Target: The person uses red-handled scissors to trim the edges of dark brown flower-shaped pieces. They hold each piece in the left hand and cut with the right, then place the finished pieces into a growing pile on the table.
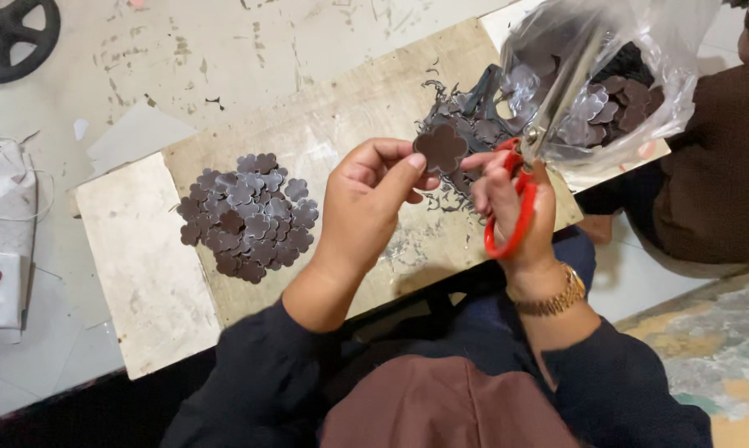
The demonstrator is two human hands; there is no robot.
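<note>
Fingers of the left hand point(366, 195) pinch a dark, flower-shaped cutout point(441, 148) by its near-left edge, holding it up flat toward the camera above a low wooden counter point(341, 124). Just to its right, the right hand point(511, 207) is closed through the loops of red-handled scissors point(515, 211), whose blades point up and to the far right, their long axis slanting away from the cutout; how far the blades gape is hard to tell against the glare. The cutout sits between the two hands, nearer the left thumb and forefinger. A heap of similar cutouts point(250, 217) lies well to the left on the counter. Dark trimmings point(462, 112) are scattered beyond the hands. A clear plastic bag point(615, 75) of more pieces, far right, hides the blade tips and part of another person's brown sleeve point(714, 182).
</note>
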